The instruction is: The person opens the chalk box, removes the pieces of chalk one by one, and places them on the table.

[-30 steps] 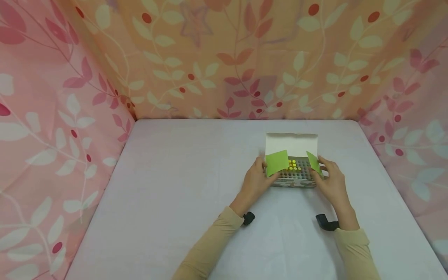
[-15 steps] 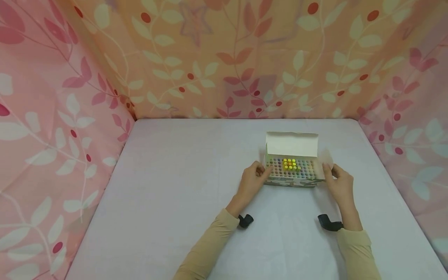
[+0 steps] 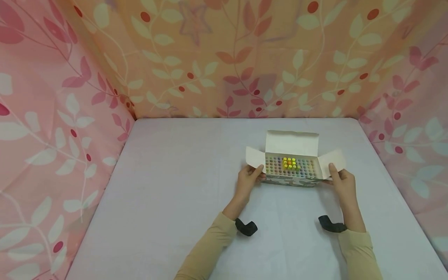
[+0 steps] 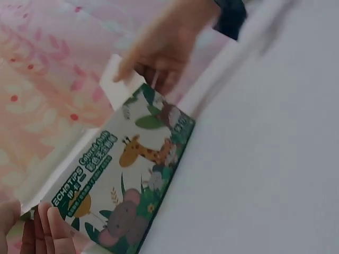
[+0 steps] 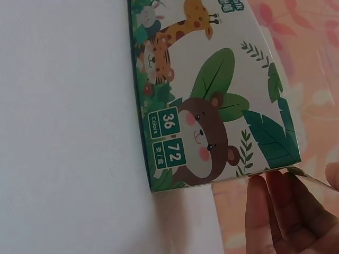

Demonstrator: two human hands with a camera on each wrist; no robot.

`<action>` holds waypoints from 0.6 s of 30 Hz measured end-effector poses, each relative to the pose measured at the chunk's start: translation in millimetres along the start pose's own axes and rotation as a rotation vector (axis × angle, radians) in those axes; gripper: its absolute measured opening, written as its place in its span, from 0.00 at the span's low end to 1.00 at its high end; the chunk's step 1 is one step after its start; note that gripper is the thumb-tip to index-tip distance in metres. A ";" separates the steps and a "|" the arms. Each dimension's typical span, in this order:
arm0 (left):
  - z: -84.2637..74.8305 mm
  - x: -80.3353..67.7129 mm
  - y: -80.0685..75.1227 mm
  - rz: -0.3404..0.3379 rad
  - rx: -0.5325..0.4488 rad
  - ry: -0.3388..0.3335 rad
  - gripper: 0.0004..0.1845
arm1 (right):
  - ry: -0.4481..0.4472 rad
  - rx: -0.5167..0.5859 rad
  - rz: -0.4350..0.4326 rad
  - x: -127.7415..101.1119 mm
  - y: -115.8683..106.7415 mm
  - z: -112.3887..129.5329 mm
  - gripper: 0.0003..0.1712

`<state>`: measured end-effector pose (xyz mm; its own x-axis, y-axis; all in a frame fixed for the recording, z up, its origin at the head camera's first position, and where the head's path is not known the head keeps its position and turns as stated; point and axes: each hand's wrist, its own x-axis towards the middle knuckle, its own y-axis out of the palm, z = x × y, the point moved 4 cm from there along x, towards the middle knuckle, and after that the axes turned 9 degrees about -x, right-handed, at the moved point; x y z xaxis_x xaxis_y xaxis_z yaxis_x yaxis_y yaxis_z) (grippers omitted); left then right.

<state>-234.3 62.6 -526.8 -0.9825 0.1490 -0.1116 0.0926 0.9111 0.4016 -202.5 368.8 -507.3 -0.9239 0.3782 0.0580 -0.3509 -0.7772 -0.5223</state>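
Observation:
A cardboard box of colored chalk (image 3: 297, 181) stands on the white table, its lid (image 3: 292, 143) raised at the back. Inside are rows of chalk tips, and a cluster of yellow chalk sticks (image 3: 290, 164) pokes up higher than the others. My left hand (image 3: 247, 182) pinches the left end flap (image 3: 254, 156), thumb on top and fingers below. At the other end, my right hand (image 3: 345, 185) holds the right end flap (image 3: 331, 158) the same way. Cartoon animals and "Colored chalk" lettering cover the box front (image 4: 140, 169). In the right wrist view, several fingers (image 5: 259, 217) touch the box's end.
Floral cloth (image 3: 224, 58) hangs behind the table (image 3: 182, 175) and along both sides. Black bands with short protruding pieces (image 3: 247, 228) sit at both wrists. The box lies right of the table's middle.
Both green-sided end flaps, first upright or leaning over the chalk, are now folded outward. My hands have moved apart with them, and the rows of chalk are uncovered.

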 end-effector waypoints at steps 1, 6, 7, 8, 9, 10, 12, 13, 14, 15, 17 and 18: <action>0.8 -0.7 -0.3 -0.003 -0.037 -0.026 0.21 | 0.011 0.038 0.024 0.5 0.1 -1.4 0.34; 6.2 -2.6 -1.5 -0.039 -0.211 -0.155 0.21 | 0.093 0.381 0.193 -6.4 -0.3 7.4 0.22; 7.7 -2.8 -1.6 -0.050 -0.250 -0.181 0.20 | 0.117 0.485 0.236 -7.5 0.3 7.5 0.18; 9.2 -2.9 -1.5 -0.063 -0.295 -0.208 0.19 | 0.145 0.587 0.275 -8.6 1.1 7.1 0.14; 10.3 -3.0 -1.1 -0.072 -0.334 -0.229 0.18 | 0.162 0.672 0.324 -9.3 1.9 6.5 0.12; 11.8 -3.2 -0.7 -0.082 -0.374 -0.251 0.17 | 0.177 0.742 0.364 -9.9 2.8 5.2 0.12; 13.9 -3.8 0.1 -0.099 -0.433 -0.286 0.15 | 0.206 0.857 0.423 -10.6 4.9 1.5 0.13; 14.8 -4.2 0.5 -0.104 -0.453 -0.299 0.13 | 0.219 0.905 0.450 -11.0 6.0 -0.3 0.13; 15.7 -4.5 0.8 -0.111 -0.472 -0.312 0.13 | 0.227 0.946 0.471 -11.2 7.2 -2.0 0.14; 16.3 -5.0 1.1 -0.116 -0.484 -0.323 0.12 | 0.231 0.987 0.492 -11.1 8.3 -3.6 0.14; 17.2 -6.1 2.1 -0.121 -0.506 -0.343 0.11 | 0.238 1.049 0.522 -10.7 10.6 -6.3 0.15; 17.6 -6.5 2.6 -0.120 -0.511 -0.349 0.11 | 0.242 1.079 0.535 -10.3 11.7 -7.6 0.16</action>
<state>-224.8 70.7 -541.1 -0.8625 0.2527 -0.4384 -0.1885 0.6436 0.7418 -195.9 359.7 -520.4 -0.9784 -0.1216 -0.1670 0.0107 -0.8372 0.5468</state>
